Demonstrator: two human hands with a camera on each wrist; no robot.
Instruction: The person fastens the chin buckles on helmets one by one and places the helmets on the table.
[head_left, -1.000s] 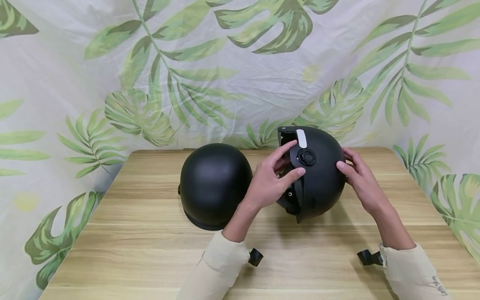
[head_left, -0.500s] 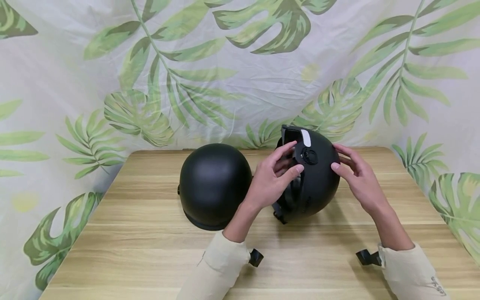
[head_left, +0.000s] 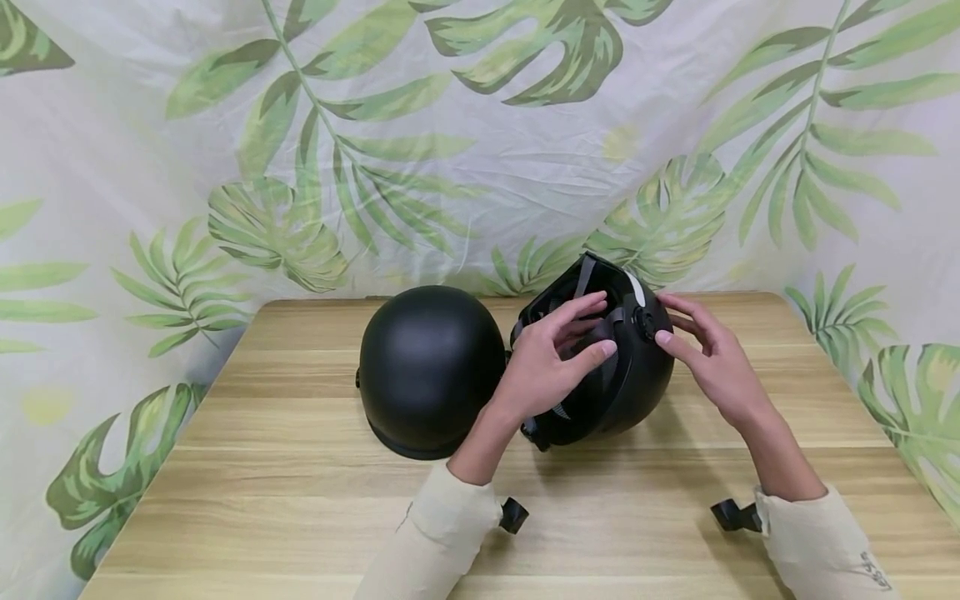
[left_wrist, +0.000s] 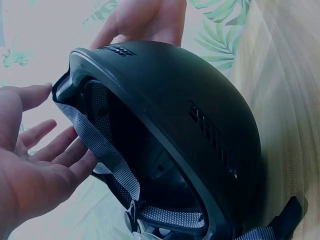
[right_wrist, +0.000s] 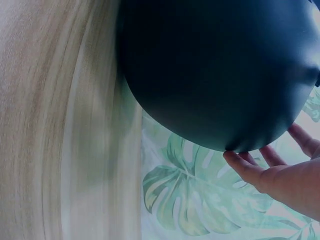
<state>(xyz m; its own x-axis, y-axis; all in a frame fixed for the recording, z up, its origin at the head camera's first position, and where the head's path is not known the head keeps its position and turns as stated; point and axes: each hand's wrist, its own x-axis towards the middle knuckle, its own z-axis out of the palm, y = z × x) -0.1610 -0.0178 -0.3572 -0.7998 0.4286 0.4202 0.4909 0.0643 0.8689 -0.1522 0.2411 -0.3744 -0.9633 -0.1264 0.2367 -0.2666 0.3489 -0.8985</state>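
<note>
A black helmet [head_left: 637, 392] sits tilted on the table, its opening turned to the left and showing grey straps [left_wrist: 107, 150] and mesh padding inside. Overlapping that opening in the head view is my left hand [head_left: 551, 358], its fingers spread and slightly bent. In the left wrist view its fingertips come right at the strap and the front rim. My right hand [head_left: 712, 358] touches the shell's outer right side with thumb and fingertips. A second black helmet [head_left: 431, 367], smooth and dome up, rests to the left, next to my left wrist.
Both helmets stand toward the far part of the wood-grain table [head_left: 300, 508]. A leaf-patterned cloth [head_left: 390, 150] hangs right behind the table's back edge. Small black mounts [head_left: 513, 516] stick out from both sleeve cuffs.
The right helmet has turned so its opening swings toward the left and the camera, bringing the straps into view. My right hand has shifted slightly left with the shell; my left hand has hardly moved.
</note>
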